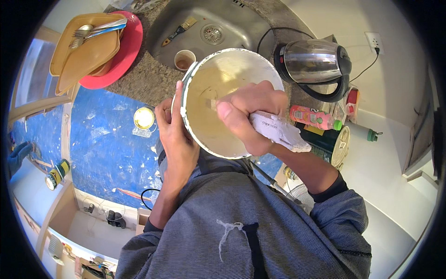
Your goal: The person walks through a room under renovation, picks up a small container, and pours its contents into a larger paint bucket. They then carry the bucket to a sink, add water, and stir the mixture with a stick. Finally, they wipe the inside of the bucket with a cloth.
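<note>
A white bucket [184, 113] with a paint-smeared rim is tilted in front of my body, close to the counter's edge. Pale cream liquid [203, 129] lies inside it. Wrapped around the bucket's left side is my left hand [179, 142], one finger laid along the rim. Over the opening, my right hand [251, 114] is closed around a flat, paint-crusted white tool [278, 132]. Its broad end sticks out past the heel of my hand, over my wrist. A narrow tan part shows at the liquid below my fingers. The tool's exact kind is unclear.
Beyond the bucket, a steel sink [162, 29] holds a paintbrush [179, 31]; a paper cup [184, 60] stands nearby. An electric kettle [311, 60] and pink bottle [312, 117] are right. Trays [88, 58] sit left. An open can [144, 118] stands on blue floor covering; another person's gloved hand [19, 156] shows far left.
</note>
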Available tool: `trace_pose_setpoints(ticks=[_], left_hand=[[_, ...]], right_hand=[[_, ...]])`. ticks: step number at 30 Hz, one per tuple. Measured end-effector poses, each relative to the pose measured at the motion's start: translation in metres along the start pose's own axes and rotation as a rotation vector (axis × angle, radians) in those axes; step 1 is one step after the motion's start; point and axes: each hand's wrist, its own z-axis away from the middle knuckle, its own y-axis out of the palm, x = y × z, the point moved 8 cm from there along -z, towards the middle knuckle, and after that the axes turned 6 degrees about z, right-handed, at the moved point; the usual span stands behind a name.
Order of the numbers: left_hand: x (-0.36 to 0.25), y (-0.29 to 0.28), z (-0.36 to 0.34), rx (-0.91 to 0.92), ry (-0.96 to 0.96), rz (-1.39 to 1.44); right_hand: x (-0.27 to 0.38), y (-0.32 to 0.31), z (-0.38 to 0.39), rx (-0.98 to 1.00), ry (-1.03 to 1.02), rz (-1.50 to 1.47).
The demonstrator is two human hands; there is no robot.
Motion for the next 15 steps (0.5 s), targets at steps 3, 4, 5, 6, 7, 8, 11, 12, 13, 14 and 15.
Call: trace_pose_setpoints(ticks=[3, 4, 5, 6, 7, 8, 11, 12, 13, 14, 15], left_hand=[[-0.001, 0.001, 0.000, -0.001, 0.000, 0.012], [-0.001, 0.001, 0.000, -0.001, -0.006, 0.015], [-0.001, 0.001, 0.000, 0.001, -0.013, 0.020], [-0.001, 0.000, 0.000, -0.002, -0.002, 0.019], [-0.002, 0.001, 0.000, -0.006, 0.008, 0.017], [-0.002, 0.001, 0.000, -0.009, 0.017, 0.013], [0.000, 0.004, 0.001, 0.005, -0.002, -0.002], [0.001, 0.003, 0.002, 0.003, -0.001, -0.001], [0.002, 0.001, 0.002, 0.002, 0.000, 0.000], [0.001, 0.002, 0.002, 0.006, 0.007, 0.006], [0.000, 0.002, 0.002, 0.006, 0.006, 0.010]], right_hand=[[0.001, -0.001, 0.006, 0.013, -0.009, -0.010], [0.001, -0.001, 0.008, 0.045, -0.010, -0.007], [-0.001, -0.002, 0.012, 0.038, 0.020, -0.009], [-0.003, -0.003, 0.017, 0.031, 0.049, -0.012], [-0.006, -0.003, 0.020, 0.026, 0.079, -0.015], [-0.008, -0.006, 0.021, -0.039, 0.083, -0.025], [-0.004, -0.017, 0.017, -0.128, 0.001, 0.101], [-0.004, -0.021, 0.011, -0.134, -0.014, 0.121], [-0.006, -0.024, 0.005, -0.141, -0.030, 0.141], [-0.008, -0.027, 0.001, -0.154, -0.043, 0.167], [-0.011, -0.027, -0.003, -0.193, -0.058, 0.199]])
